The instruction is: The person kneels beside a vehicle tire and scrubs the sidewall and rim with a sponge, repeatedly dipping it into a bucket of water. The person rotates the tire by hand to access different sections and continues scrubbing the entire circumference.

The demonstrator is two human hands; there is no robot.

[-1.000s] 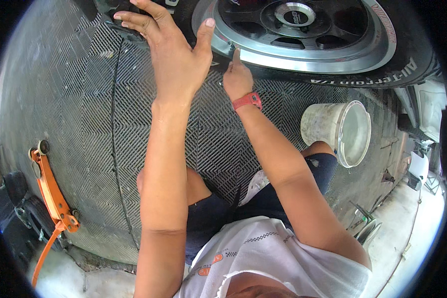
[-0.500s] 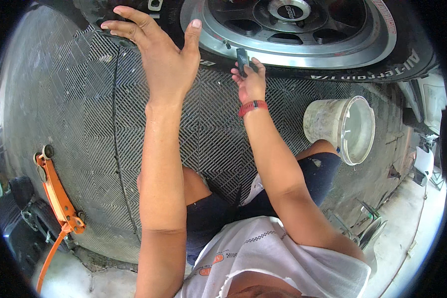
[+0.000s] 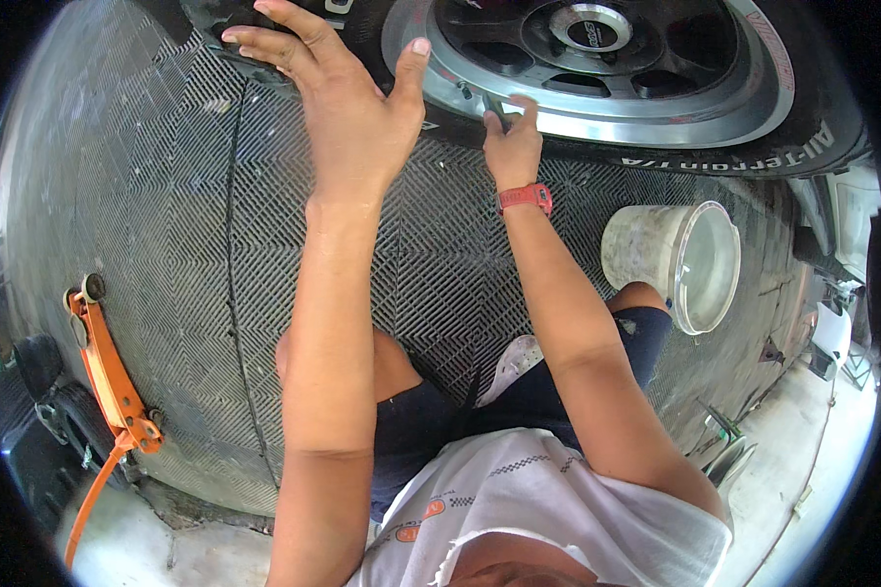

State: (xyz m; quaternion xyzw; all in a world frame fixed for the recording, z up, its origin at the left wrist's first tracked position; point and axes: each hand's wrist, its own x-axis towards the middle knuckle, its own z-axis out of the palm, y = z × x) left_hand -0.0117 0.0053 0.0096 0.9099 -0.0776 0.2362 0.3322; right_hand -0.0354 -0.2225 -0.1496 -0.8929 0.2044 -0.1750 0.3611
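A wheel fills the top of the view, its silver rim (image 3: 656,129) wrapped by a black tyre (image 3: 734,162) with white raised lettering. My left hand (image 3: 357,112) is open, fingers and thumb spread, against the tyre's left side. My right hand (image 3: 515,149), below a red wristband (image 3: 525,199), is closed around a small dark block (image 3: 497,110) at the rim's lower lip. Most of that block is hidden by the fingers, and its kind cannot be made out. Just left of it, a short black valve stem (image 3: 465,90) sticks out of the rim.
A dirty white bucket (image 3: 641,245) lies tipped on its side at the right, close to my knee. On the left stands an orange floor jack (image 3: 115,372) with a long handle. Ribbed grey mats (image 3: 264,245) cover the floor, with pale concrete (image 3: 215,553) beyond their edge.
My right hand has turned over, back of the hand now showing, and the block has come against the rim lip. The whole view has shifted slightly; my left hand keeps its spread pose.
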